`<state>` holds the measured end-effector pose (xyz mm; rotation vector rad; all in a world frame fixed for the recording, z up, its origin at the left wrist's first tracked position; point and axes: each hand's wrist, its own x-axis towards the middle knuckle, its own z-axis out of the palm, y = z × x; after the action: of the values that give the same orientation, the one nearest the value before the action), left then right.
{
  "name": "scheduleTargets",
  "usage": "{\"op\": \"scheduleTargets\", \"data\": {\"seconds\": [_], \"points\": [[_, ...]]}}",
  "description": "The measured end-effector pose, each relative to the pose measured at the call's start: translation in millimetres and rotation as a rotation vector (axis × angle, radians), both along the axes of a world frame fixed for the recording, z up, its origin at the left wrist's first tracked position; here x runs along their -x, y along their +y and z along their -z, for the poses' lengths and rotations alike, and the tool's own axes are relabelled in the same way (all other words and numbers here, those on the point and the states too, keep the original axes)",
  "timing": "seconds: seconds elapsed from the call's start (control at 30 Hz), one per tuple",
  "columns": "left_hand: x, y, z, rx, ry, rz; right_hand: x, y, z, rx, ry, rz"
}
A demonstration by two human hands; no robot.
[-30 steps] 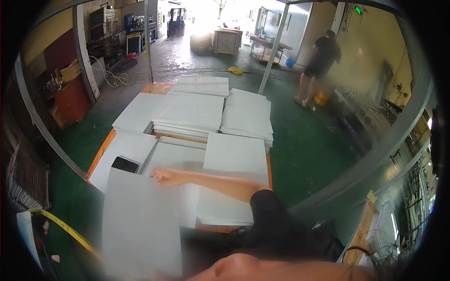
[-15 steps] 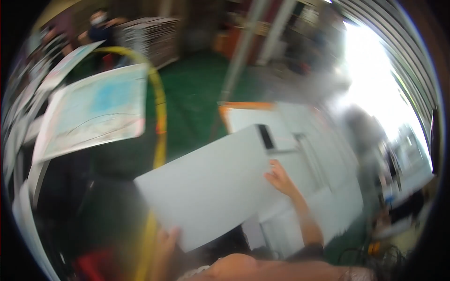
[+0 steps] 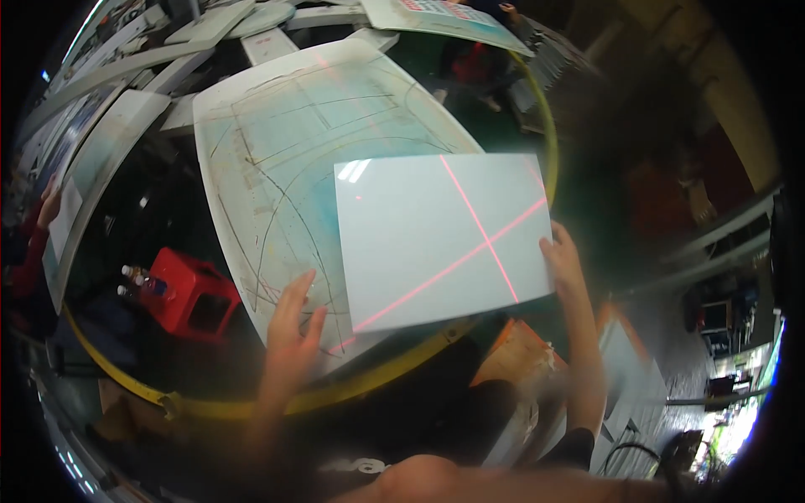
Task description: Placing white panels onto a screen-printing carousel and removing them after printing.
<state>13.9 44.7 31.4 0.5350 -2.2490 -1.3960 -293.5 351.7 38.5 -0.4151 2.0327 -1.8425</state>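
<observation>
A glossy white panel (image 3: 419, 235) crossed by red laser lines lies over the right half of a pale, worn board (image 3: 281, 159) marked with dark lines and a faded teal patch. My right hand (image 3: 562, 256) grips the panel's right edge. My left hand (image 3: 293, 318) is open over the board's lower corner, its fingers apart just left of the panel's lower left corner, holding nothing.
A yellow curved rail (image 3: 214, 409) runs round the board. A red stool (image 3: 201, 293) with bottles (image 3: 142, 281) stands left. A co-worker's hand (image 3: 49, 205) shows at the far left; another person (image 3: 503, 12) is behind. Orange-edged pallet with white sheets (image 3: 625, 373) sits lower right.
The view has swung left, away from the stacks of sheets to the marked board. The white panel has moved onto it, and my left hand has come away from the panel's edge.
</observation>
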Motion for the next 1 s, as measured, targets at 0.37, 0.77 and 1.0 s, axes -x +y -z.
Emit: {"op": "scheduleTargets", "data": {"seconds": [0.37,0.77,1.0], "points": [[17.6,-43.5,18.6,0.505,-0.23,-0.147,93.9,-166.2,36.2,-0.112,-0.01,-0.218],[18.5,-44.5,24.9,0.454,-0.232,-0.156,88.5,-191.2,35.6,-0.235,0.007,-0.245],[18.9,-43.3,23.0,0.446,-0.242,-0.153,87.7,-191.3,34.4,-0.208,0.03,-0.267]]}}
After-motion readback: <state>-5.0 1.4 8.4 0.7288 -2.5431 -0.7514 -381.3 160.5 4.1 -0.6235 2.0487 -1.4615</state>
